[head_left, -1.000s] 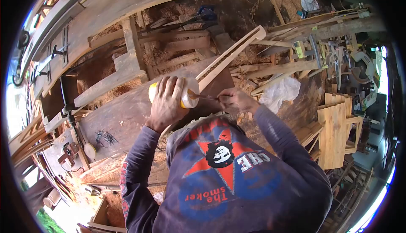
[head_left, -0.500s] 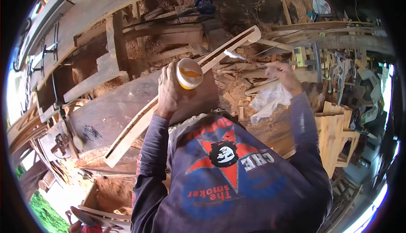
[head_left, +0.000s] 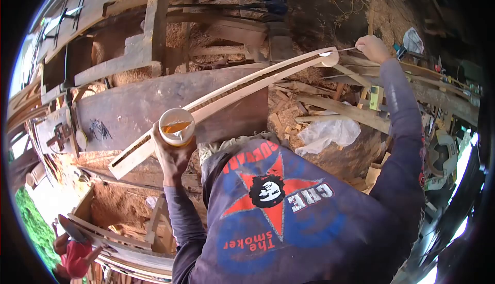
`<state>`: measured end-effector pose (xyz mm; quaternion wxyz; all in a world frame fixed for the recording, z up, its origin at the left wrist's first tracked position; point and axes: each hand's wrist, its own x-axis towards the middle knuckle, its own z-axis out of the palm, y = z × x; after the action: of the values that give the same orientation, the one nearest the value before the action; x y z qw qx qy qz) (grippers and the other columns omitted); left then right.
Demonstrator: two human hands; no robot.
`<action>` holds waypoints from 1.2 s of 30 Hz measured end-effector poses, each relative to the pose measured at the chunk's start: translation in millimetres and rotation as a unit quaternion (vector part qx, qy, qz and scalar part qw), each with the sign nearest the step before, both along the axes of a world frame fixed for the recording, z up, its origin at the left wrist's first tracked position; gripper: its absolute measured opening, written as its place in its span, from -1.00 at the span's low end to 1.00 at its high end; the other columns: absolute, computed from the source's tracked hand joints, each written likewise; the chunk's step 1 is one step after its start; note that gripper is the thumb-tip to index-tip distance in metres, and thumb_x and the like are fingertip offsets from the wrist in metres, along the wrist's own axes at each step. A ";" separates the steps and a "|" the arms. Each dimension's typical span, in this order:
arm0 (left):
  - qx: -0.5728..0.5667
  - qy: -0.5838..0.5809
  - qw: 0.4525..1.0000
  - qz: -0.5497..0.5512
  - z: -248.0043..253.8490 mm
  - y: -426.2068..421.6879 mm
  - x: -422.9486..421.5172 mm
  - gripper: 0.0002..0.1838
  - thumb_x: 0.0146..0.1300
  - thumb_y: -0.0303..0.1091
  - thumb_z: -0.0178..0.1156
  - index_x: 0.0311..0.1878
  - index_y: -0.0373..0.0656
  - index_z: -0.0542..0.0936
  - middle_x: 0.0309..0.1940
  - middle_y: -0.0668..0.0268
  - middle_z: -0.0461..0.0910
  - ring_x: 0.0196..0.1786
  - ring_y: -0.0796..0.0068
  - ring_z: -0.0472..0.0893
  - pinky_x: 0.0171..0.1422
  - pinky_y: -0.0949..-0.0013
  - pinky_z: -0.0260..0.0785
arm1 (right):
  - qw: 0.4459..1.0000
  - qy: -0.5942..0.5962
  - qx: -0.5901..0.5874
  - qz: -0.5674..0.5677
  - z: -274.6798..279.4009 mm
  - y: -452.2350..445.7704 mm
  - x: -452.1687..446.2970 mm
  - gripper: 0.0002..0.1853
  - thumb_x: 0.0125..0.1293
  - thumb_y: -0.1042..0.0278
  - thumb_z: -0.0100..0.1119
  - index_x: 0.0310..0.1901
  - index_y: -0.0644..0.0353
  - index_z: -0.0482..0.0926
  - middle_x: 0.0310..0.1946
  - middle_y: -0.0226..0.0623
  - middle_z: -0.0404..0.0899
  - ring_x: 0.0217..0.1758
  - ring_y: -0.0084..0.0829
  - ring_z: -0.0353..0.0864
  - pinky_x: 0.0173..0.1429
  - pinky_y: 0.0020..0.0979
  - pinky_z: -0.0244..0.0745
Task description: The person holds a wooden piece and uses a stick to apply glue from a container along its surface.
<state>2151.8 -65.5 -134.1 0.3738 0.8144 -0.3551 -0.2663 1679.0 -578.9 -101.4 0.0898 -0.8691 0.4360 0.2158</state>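
My left hand (head_left: pixel 172 159) grips a round white plastic tub (head_left: pixel 186 121), its open mouth facing me with amber and white inside. Between the fingertips of my right hand (head_left: pixel 375 48) is a thin stick (head_left: pixel 349 49), its tip carrying a white, paste-like substance. That tip meets the rounded far end of a long wooden piece (head_left: pixel 232 96), which has a dark groove along its length. The wooden piece lies slantwise over a brown board (head_left: pixel 129 109), partly hidden behind the tub and my left hand.
A crumpled clear plastic bag (head_left: pixel 330 132) lies among wood offcuts (head_left: pixel 281 111) and sawdust. Wooden framing (head_left: pixel 149 36) stands at upper left. A person in a red top (head_left: pixel 77 258) is at lower left, near a wooden box (head_left: pixel 118 232).
My right hand has moved up and right, bringing the stick's white tip to the wooden piece's far end. The tub in my left hand now sits lower and further left in view.
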 end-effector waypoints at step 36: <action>-0.010 0.027 0.990 0.137 -2.7 114.1 97.6 0.03 0.01 -0.29 0.62 0.52 -0.28 0.25 0.19 0.01 0.57 0.22 0.15 0.62 0.35 0.15 0.46 | 0.955 0.221 -0.020 0.197 10.4 29.0 100.3 -0.82 0.24 0.37 0.22 -0.22 0.07 0.81 -0.24 -0.05 0.78 -0.10 0.02 0.79 0.01 0.01 0.68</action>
<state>2249.5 48.6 -136.8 0.4243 0.8441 -0.2330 -0.2307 1779.3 -550.0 -91.0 -0.0707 -0.8698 0.2692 0.4075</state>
